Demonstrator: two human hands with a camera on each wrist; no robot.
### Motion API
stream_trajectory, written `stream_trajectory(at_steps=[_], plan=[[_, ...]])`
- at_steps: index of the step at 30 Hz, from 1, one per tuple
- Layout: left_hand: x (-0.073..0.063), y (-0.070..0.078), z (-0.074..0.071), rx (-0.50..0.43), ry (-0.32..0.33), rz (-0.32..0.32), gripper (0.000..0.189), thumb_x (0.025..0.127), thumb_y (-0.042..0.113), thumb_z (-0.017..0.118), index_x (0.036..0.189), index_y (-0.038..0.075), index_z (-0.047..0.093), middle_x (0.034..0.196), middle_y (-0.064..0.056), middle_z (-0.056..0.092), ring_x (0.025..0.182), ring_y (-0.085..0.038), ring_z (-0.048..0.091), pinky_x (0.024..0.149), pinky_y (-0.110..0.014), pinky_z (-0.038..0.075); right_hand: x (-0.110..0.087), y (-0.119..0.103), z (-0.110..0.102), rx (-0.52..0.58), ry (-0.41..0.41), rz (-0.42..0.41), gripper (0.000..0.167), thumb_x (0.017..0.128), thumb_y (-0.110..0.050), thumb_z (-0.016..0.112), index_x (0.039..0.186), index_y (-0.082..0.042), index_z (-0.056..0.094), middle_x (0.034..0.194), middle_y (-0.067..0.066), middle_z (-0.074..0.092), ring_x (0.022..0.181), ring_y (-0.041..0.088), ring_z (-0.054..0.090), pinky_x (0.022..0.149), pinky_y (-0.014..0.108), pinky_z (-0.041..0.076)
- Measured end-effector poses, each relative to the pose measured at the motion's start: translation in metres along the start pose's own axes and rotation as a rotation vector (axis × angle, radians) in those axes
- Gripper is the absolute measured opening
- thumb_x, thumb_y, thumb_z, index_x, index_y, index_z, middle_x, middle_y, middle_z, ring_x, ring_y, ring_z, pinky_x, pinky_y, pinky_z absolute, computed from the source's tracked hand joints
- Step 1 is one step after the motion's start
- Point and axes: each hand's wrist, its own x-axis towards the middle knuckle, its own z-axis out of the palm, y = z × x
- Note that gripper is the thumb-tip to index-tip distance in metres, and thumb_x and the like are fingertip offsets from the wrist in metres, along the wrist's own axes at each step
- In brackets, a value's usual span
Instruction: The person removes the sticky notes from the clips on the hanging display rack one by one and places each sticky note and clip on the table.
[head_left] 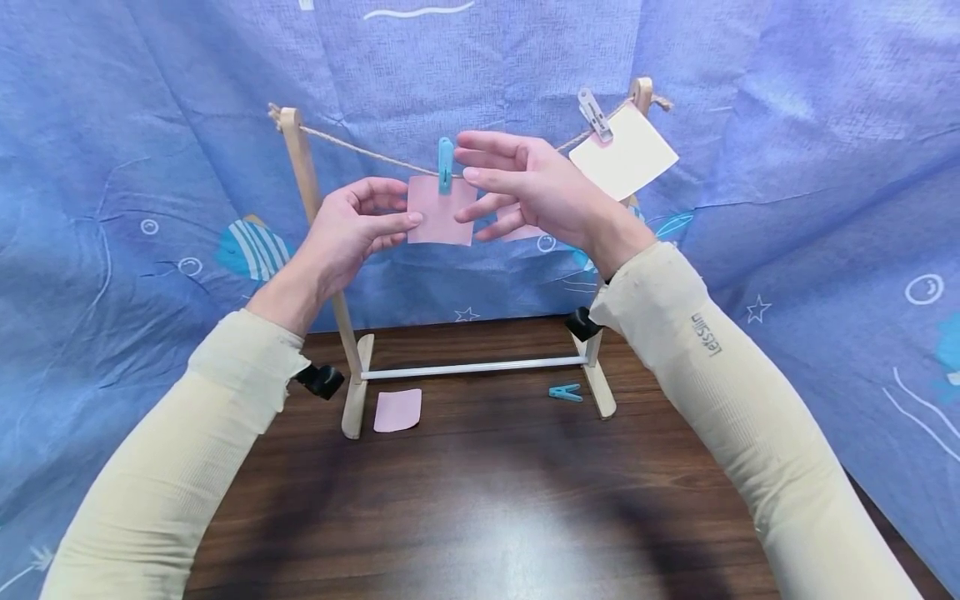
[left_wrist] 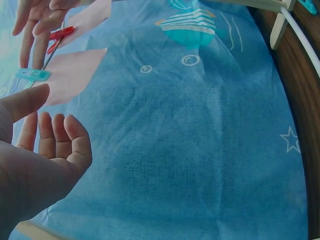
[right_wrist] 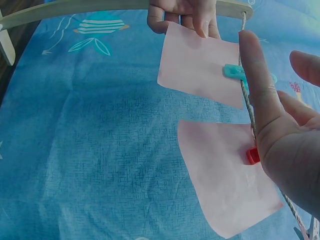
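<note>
The dark wooden desk [head_left: 480,483] comes nearest; on it, just in front of a white bar [head_left: 472,367], lie a loose pink square [head_left: 397,410] by the bar's left end and a loose blue clothespin [head_left: 566,392] by its right; above the bar, the left hand [head_left: 348,223] pinches the left edge of a pink note [head_left: 438,217], thumb in front and fingers behind; the right hand [head_left: 542,185] is spread wide and holds nothing, its fingers beside the turquoise clothespin [head_left: 446,160] that clips this note to a rope [head_left: 360,151] over the bar; on the same rope hang a second pink note [right_wrist: 220,180] under a red clip [right_wrist: 253,155] and, above the bar's right end, a pale note [head_left: 630,157] under a grey clip [head_left: 592,112]; a blue patterned curtain [head_left: 772,150] stands behind the bar.
</note>
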Motion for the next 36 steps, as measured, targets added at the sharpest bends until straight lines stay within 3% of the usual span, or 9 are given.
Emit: stream_trajectory(at_steps=[14,36], plan=[[0.001,-0.002,0.001,-0.011,-0.027,0.009,0.030,0.086,0.000,0.080,0.113,0.006,0.068,0.098,-0.007,0.067,0.079,-0.017,0.066,0.071,-0.026,0.058,0.008,0.001,0.005,-0.006,-0.002,0.027,0.066,0.103,-0.013,0.061,0.160,-0.012,0.029,0.155,0.011,0.044,0.094,0.032,0.073,0.073,0.045,0.061],[0.003,-0.001,0.003,0.035,-0.035,0.024,0.026,0.088,0.002,0.078,0.111,0.005,0.068,0.101,-0.008,0.068,0.087,-0.019,0.067,0.074,-0.027,0.059,0.017,-0.003,0.008,-0.024,0.007,0.055,0.070,0.101,-0.016,0.064,0.161,-0.012,0.027,0.155,0.006,0.042,0.087,0.029,0.074,0.070,0.045,0.062]])
